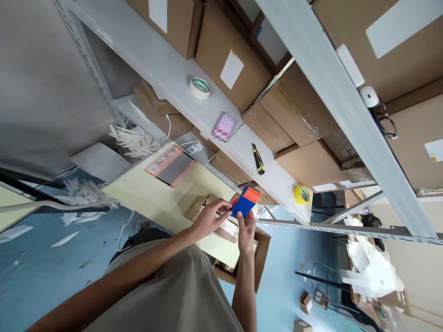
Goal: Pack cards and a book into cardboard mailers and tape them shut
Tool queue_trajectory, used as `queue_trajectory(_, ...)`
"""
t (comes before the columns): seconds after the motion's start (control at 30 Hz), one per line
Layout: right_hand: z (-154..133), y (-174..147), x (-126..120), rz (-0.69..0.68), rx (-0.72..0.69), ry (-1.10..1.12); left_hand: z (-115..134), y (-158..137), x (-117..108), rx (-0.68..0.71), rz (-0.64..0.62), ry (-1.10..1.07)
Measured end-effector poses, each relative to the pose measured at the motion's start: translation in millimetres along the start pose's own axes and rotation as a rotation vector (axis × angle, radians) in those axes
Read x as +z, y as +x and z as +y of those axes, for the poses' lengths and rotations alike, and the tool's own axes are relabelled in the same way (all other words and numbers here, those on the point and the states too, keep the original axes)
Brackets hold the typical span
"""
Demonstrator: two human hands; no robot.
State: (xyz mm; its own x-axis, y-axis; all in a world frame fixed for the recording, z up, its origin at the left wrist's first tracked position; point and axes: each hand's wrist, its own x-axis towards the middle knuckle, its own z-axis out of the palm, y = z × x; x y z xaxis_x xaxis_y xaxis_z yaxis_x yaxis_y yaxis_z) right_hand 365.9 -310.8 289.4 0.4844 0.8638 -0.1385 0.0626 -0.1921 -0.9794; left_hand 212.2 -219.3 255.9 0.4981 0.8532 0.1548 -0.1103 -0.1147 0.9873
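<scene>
While you stand before the pale yellow desk [214,177], the blue box [244,205] with an orange end is in front of you, above the right part of this desk. Your right hand [246,230] has its grip closed on the near end of the box, with the thumb on its face. Your left hand [212,216] has its fingers bent at the left edge of the box; whether this grip is closed on it, I cannot tell. On the left part of the desk lies an orange and grey printed sheet [171,165].

Beyond the desk runs a grey shelf [155,55]. On it, from left to right, are a white tape roll [197,93], a blurred pink item [224,127], a black and yellow cutter [258,159] and a yellow tape roll [298,196]. Behind them, on the far side, stand brown cartons [221,50]. To the left of the desk you have a heap of white strips [133,140]. The floor [280,272] is blue, and on its right side stands a small carton [306,303]. Farther right, white plastic sheeting [374,267] lies in a crumpled pile.
</scene>
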Motion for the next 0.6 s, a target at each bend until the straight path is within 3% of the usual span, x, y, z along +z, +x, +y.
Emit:
queue_trajectory(0.13, -1.9, -6.2, 21.7, -0.028, 0.025, -0.001, -1.6, -16.2, -22.0, 0.019, -0.043, 0.050)
queue_trajectory(0.27, -2.8, -6.8, 35.5, -0.051, 0.032, -0.143, -0.3, -21.0, -47.1, 0.034, -0.113, 0.096)
queue_trajectory(0.43, -14.4, -6.3, 42.7, -0.153, -0.007, -0.279, 7.1, -11.4, -87.8, -0.058, -0.039, -0.053)
queue_trajectory(0.6, -36.5, -9.7, 43.4, -0.292, -0.025, -0.428, 20.1, 9.1, -128.3, -0.152, -0.126, -0.141)
